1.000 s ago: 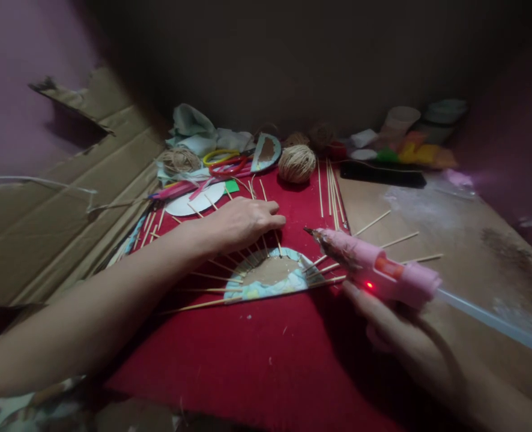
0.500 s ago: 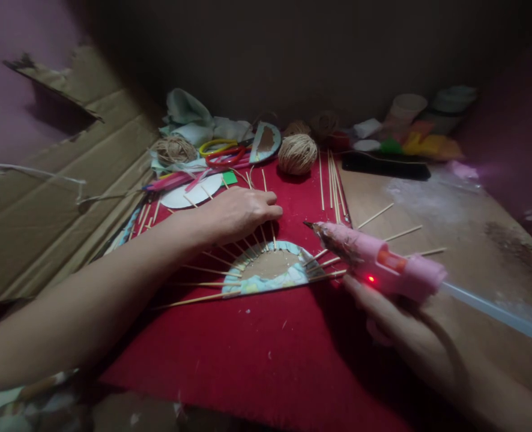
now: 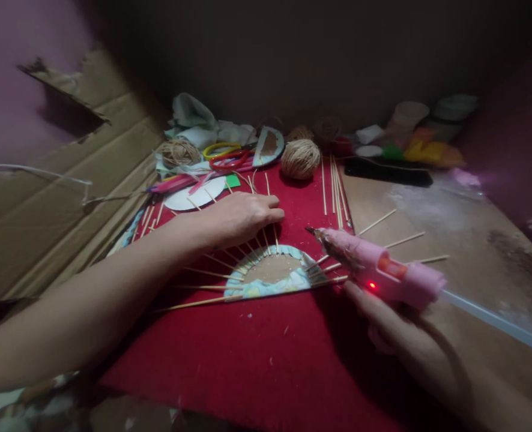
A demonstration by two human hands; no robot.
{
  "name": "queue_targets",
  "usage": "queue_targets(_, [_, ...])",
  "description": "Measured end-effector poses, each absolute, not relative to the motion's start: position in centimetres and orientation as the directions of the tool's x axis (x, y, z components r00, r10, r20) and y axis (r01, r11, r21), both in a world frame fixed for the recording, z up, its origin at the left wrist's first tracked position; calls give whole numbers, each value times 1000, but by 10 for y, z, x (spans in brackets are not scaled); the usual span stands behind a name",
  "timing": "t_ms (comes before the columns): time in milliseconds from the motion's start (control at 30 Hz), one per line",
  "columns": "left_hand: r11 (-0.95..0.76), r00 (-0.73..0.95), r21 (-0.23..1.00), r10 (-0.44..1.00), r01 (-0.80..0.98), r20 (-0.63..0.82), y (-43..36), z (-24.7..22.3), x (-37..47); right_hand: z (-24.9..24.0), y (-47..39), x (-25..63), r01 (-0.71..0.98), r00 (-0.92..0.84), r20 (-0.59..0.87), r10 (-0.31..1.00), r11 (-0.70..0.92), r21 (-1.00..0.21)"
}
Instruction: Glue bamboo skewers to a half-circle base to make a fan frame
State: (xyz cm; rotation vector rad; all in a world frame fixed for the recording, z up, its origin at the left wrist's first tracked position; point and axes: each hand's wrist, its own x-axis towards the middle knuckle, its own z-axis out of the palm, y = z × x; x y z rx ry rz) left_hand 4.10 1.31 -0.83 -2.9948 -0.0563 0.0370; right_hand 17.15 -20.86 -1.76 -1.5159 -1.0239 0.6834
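Observation:
A half-round cardboard piece edged with pale blue cloth lies on a red board. Thin wooden sticks fan outward from its curved edge, on the left, top and right. My left hand is closed round the upright stick at the top of the fan, its fingertips partly hidden. My right hand grips a pink glue gun with a lit red light, its dark nozzle pointing left above the board. A clear glue stick juts from the gun's back.
Twine balls, scissors, a white oval and cloth lie behind. Loose sticks rest near the board's right back edge. A black strip lies on the wooden table. Cardboard stands at the left.
The view has shifted slightly, so most things appear a little lower and to the right. Both hands keep nearly the same positions and holds.

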Motion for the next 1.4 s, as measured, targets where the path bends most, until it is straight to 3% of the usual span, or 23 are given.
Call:
queue_targets(100, [-990, 999, -131, 46, 45, -2, 15, -5, 37, -16, -209, 170, 247, 436, 111, 893, -1, -969])
queue_targets(300, [-972, 977, -119, 190, 201, 95, 14, -8, 36, -19, -210, 169, 254, 485, 129, 865, 2, -967])
queue_targets(533, [-930, 934, -89, 357, 357, 15, -10, -14, 45, -17, -208, 172, 157, 460, 96, 883, 25, -987])
queue_targets(800, [-927, 933, -118, 360, 357, -6, -11, -17, 47, -21, -204, 167, 104, 527, 44, 849, -13, -994])
queue_targets(1167, [-926, 946, -204, 323, 319, 14, -10, -18, 48, -31, -199, 165, 219, 563, 222, 796, 115, -969])
queue_targets(1400, [-921, 948, -244, 317, 302, -24, -10, -17, 48, -21, -208, 169, 246, 485, 195, 853, 81, -966])
